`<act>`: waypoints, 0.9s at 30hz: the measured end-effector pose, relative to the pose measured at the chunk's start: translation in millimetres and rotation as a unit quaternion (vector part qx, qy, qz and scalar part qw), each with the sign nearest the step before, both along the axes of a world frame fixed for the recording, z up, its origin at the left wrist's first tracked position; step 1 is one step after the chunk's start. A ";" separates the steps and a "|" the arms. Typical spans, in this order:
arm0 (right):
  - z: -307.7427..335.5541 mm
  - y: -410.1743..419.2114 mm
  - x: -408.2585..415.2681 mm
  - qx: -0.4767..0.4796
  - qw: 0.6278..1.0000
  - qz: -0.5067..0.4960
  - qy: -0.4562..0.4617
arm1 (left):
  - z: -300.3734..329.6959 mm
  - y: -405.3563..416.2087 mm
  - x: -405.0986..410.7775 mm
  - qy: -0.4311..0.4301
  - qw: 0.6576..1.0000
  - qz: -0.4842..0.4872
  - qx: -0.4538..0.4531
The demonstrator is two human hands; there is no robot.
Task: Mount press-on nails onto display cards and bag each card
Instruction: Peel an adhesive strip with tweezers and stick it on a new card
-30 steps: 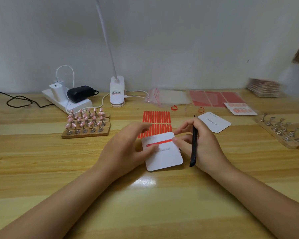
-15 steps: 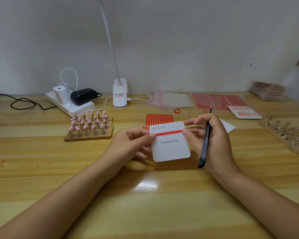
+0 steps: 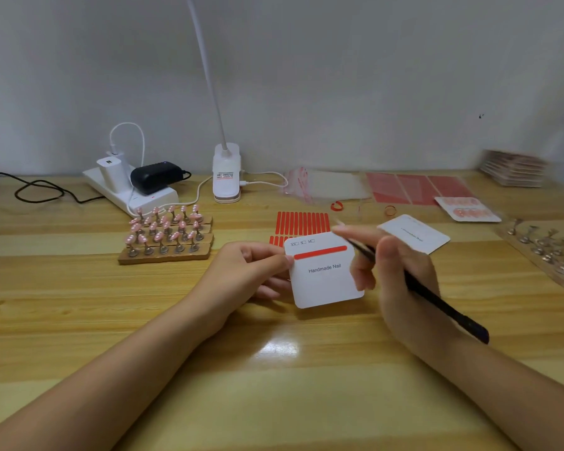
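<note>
Lifted up off the surface [image 3: 118, 320], the white card [image 3: 326, 275] now sits in the air between both hands, where a second ago it lay flat. The left hand [image 3: 241, 271] pinches the card's left edge with thumb on top and fingers curled under it. The right hand [image 3: 401, 281] has swung the black tool [image 3: 437, 304] round, so its thin tip points up toward the card's top right corner. The right fingers are curled round the tool; whether they also touch the card's right edge is hard to tell.

A red sticky strip [image 3: 319, 252] runs across the card near the top, above the words "Handmade Nail". It looks like the card is ready, and the next job may be peeling the strip's red cover.

The pink nails [image 3: 163, 232] wait on their stands on a wooden block, well to the left. The clear bags [image 3: 326, 187] lie at the back.
</note>
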State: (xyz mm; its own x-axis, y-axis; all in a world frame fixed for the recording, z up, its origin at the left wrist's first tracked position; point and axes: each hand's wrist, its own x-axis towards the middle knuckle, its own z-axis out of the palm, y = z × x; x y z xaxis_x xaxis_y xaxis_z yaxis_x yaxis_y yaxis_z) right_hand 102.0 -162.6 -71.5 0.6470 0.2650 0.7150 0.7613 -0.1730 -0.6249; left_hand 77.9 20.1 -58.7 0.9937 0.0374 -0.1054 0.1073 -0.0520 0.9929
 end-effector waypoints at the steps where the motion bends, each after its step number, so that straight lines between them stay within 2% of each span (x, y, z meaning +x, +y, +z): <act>1: -0.3 1.3 -0.1 -0.025 1.000 0.002 -0.016 | 0.1 -0.1 0.2 0.002 1.000 0.001 -0.001; 7: -1.8 6.0 4.8 -0.047 0.995 -0.019 -0.083 | 0.2 0.2 1.6 0.007 1.000 0.002 -0.004; 15: -8.0 5.0 5.5 -0.060 0.998 0.015 -0.027 | -2.1 1.8 3.7 0.011 1.000 0.001 -0.010; 23: -8.0 3.9 8.0 -0.092 0.991 0.010 -0.100 | -1.8 0.9 4.1 0.010 1.000 0.004 -0.014; 27: -9.2 3.5 9.6 -0.099 0.990 0.009 -0.104 | -1.3 0.6 4.8 0.011 1.000 0.004 -0.024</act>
